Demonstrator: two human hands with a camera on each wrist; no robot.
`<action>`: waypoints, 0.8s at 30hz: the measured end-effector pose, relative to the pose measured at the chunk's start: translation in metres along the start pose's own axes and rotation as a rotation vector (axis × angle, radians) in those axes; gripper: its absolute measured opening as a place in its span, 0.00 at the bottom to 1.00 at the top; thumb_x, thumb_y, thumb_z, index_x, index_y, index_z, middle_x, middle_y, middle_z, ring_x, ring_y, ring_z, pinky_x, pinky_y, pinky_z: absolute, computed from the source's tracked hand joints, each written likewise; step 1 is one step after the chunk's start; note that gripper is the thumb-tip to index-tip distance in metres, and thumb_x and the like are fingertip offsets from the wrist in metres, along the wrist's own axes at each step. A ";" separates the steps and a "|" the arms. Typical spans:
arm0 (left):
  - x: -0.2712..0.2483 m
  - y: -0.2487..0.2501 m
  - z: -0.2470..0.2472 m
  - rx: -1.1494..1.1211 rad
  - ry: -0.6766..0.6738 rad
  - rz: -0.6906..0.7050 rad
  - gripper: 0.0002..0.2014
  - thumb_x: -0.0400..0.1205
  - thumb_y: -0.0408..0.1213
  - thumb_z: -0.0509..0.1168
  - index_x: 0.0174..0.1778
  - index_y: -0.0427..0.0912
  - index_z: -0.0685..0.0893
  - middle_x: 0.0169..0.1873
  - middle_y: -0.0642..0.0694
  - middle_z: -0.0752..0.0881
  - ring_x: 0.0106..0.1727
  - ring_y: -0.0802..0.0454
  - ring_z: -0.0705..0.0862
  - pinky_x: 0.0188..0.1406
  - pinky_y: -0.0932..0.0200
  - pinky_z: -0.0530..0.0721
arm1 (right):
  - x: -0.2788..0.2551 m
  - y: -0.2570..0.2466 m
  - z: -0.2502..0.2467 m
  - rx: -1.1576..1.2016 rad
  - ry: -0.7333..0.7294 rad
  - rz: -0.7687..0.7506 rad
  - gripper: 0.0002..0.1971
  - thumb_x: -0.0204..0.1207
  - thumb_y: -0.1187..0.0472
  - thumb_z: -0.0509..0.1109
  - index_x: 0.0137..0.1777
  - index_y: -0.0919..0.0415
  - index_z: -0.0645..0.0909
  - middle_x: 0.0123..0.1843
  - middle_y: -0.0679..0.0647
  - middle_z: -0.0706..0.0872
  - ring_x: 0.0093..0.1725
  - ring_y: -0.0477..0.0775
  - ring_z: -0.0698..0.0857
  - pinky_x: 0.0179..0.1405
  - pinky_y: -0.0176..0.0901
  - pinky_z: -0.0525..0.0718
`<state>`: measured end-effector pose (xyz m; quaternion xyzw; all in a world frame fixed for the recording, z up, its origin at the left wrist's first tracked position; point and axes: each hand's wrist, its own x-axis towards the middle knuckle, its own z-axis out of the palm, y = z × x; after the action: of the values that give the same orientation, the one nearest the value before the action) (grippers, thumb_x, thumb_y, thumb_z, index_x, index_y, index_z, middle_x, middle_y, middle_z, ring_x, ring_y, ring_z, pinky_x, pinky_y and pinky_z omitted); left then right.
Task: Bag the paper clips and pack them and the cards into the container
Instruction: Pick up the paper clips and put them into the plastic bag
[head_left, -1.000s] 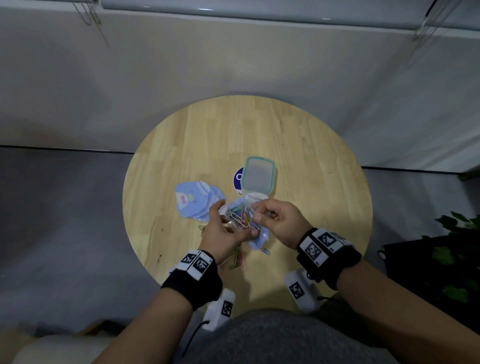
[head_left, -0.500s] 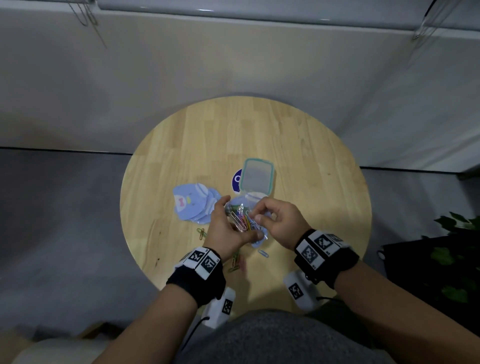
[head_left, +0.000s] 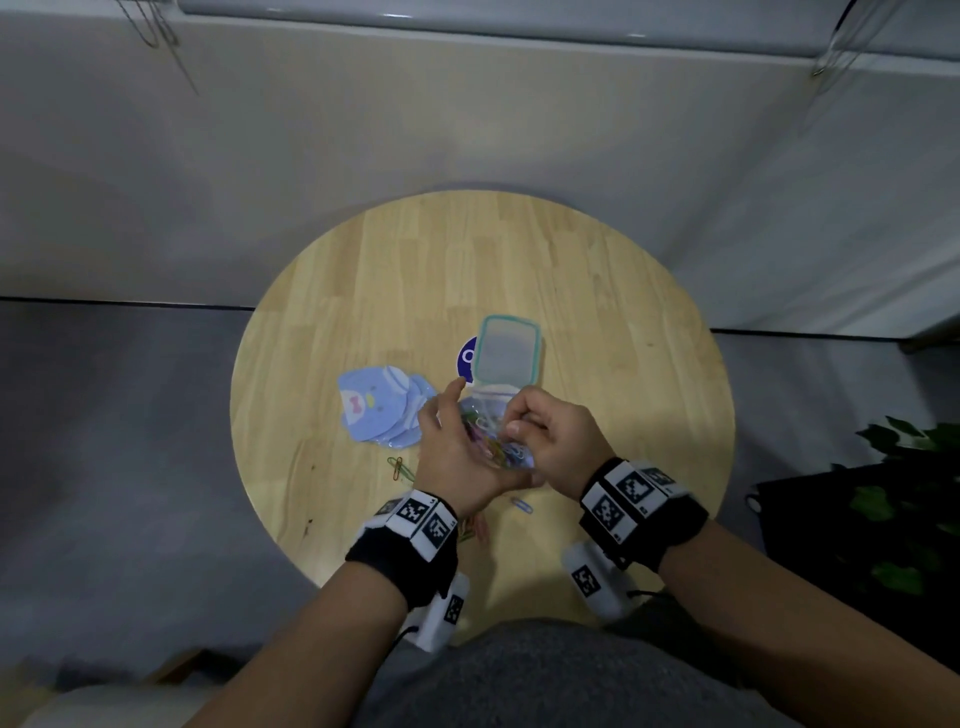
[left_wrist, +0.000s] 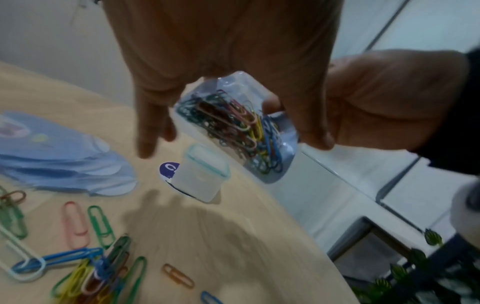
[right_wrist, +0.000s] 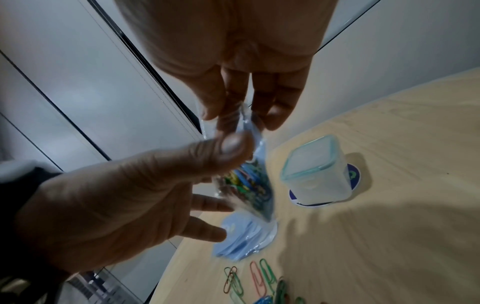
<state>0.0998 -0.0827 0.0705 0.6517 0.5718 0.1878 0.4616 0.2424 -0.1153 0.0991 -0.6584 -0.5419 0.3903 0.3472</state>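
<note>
Loose paper clips (left_wrist: 78, 265) near on bench (head_left: 597, 312), unbagged. Above: clear zip bag (left_wrist: 233, 127) of clips pinched by left hand (head_left: 457, 457) and right hand (head_left: 550, 441), both grips narrow. Best held mouth-up, opened wide. Beyond: penguin cards (head_left: 379, 410), lidded container (head_left: 506, 348).

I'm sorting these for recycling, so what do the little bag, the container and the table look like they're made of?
Bag: thin clear plastic film, glossy; the clips show through it and it crumples.
Container: frosted translucent plastic, probably rigid, with a teal rim.
Table: pale wood, jointed strips with visible grain, matte finish.
</note>
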 end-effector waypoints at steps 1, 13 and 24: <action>-0.001 0.001 0.002 0.034 0.019 0.020 0.66 0.47 0.58 0.81 0.78 0.54 0.49 0.75 0.40 0.55 0.76 0.46 0.62 0.70 0.50 0.71 | 0.000 -0.002 0.002 -0.013 -0.009 0.014 0.04 0.74 0.64 0.64 0.40 0.54 0.76 0.37 0.54 0.90 0.42 0.54 0.88 0.47 0.55 0.87; 0.013 -0.022 -0.025 0.152 0.106 -0.003 0.41 0.57 0.44 0.75 0.65 0.38 0.67 0.59 0.41 0.72 0.60 0.42 0.69 0.59 0.49 0.74 | 0.012 -0.015 0.026 0.040 -0.063 -0.022 0.03 0.76 0.64 0.66 0.44 0.55 0.75 0.35 0.52 0.83 0.36 0.52 0.81 0.42 0.42 0.81; -0.009 -0.073 -0.041 0.242 0.165 -0.022 0.39 0.54 0.48 0.72 0.58 0.34 0.70 0.55 0.38 0.73 0.61 0.42 0.69 0.61 0.47 0.73 | -0.001 0.076 0.057 -0.621 -0.397 0.526 0.41 0.59 0.38 0.79 0.65 0.62 0.70 0.66 0.61 0.75 0.63 0.62 0.78 0.58 0.48 0.78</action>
<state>0.0240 -0.0807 0.0346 0.6788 0.6333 0.1655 0.3329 0.2254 -0.1270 0.0070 -0.7590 -0.5038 0.4028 -0.0882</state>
